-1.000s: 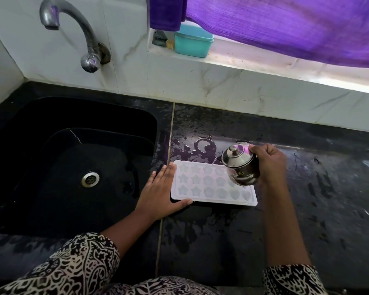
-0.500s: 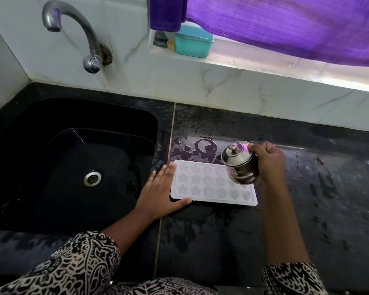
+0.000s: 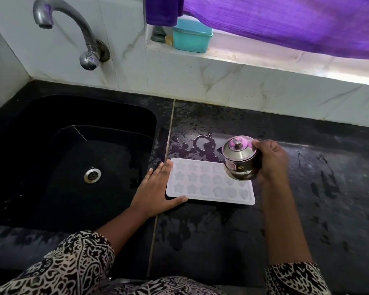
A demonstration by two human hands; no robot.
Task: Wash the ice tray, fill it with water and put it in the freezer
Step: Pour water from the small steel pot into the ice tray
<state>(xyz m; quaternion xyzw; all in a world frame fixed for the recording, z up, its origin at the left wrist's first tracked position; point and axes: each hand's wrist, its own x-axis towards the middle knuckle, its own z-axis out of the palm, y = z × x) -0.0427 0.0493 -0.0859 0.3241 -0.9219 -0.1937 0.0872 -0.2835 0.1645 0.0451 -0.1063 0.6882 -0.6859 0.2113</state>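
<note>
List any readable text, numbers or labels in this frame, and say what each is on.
"3": on a small round mark on the side of the steel pot gripped by the right hand.
Red sticker beside that mark on the pot: print too small to read.
Ice tray, teal box, tap: no text visible.

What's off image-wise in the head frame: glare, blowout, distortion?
Head view: window sill blown out at right; purple curtain tints the lid of the steel pot; sink crushed to near-black; ice tray low-contrast, moulds faint; wide-angle lens bows the wall edges.
</note>
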